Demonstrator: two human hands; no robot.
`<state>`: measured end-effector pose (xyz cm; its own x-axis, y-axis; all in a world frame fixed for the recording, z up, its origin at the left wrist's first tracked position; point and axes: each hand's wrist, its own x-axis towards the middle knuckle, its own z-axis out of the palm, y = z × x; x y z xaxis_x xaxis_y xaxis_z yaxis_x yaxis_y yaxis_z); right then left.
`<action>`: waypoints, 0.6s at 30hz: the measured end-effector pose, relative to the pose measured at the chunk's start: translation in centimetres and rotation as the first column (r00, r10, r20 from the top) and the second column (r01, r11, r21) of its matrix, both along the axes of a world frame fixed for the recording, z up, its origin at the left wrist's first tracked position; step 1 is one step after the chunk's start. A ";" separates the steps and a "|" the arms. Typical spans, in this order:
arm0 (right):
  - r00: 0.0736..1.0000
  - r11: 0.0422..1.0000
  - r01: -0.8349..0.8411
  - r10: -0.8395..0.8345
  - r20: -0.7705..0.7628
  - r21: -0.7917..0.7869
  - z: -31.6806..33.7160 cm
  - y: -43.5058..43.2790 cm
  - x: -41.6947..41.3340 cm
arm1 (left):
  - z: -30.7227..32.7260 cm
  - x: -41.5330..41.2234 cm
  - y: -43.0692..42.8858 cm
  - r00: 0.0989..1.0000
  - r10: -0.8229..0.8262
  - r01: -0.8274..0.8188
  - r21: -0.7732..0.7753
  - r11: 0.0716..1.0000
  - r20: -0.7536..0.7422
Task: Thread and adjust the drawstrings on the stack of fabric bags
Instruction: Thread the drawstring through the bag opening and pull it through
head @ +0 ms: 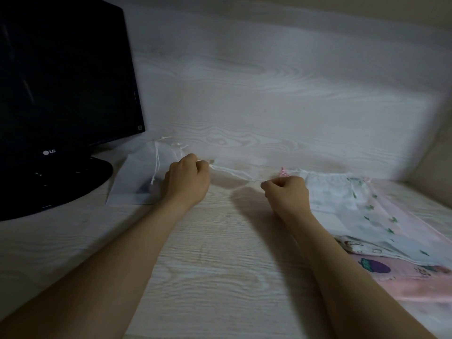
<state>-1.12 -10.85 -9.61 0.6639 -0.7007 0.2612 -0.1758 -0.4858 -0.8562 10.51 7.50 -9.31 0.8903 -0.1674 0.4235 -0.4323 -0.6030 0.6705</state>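
Observation:
A thin white drawstring [232, 172] runs taut between my two hands above the desk. My left hand [188, 182] pinches its left end with curled fingers. My right hand [287, 194] grips the right end in a loose fist. A plain white fabric bag [139, 177] with white cords lies flat to the left of my left hand. A stack of printed fabric bags [362, 216], white with green motifs over pink ones, lies to the right of my right hand.
A black monitor [63, 77] on a round base [73, 184] stands at the left. The pale wood-grain desk [208, 265] meets a matching back panel [269, 94] just behind my hands. A side wall closes the right.

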 end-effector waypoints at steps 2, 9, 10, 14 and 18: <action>0.999 0.990 -0.023 0.016 0.052 0.142 0.3 0.3 0.0 | 0.5 -0.6 0.2 1.000 -0.009 0.009 -0.044 0.999 -0.012; 0.951 0.814 -0.236 0.082 0.298 0.531 2.0 0.9 -0.8 | 0.5 0.4 0.4 0.997 0.072 -0.072 -0.084 0.994 -0.003; 0.945 0.790 -0.247 0.070 0.319 0.561 2.1 0.7 -0.9 | 0.5 0.7 0.4 0.997 0.072 -0.074 -0.094 0.993 -0.019; 0.927 0.724 -0.278 0.030 0.374 0.631 2.2 0.4 -1.0 | 0.8 0.8 0.4 0.998 0.032 -0.043 -0.188 0.981 -0.060; 0.904 0.713 -0.273 -0.041 0.427 0.646 2.2 0.3 -1.1 | 0.8 0.7 0.6 0.989 -0.031 -0.028 -0.394 0.919 -0.143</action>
<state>-2.23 -10.52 -7.45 0.7047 -0.7095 -0.0039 0.2567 0.2601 -0.9308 11.26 8.09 -8.53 0.9461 -0.0146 0.3234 -0.3147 -0.2767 0.9080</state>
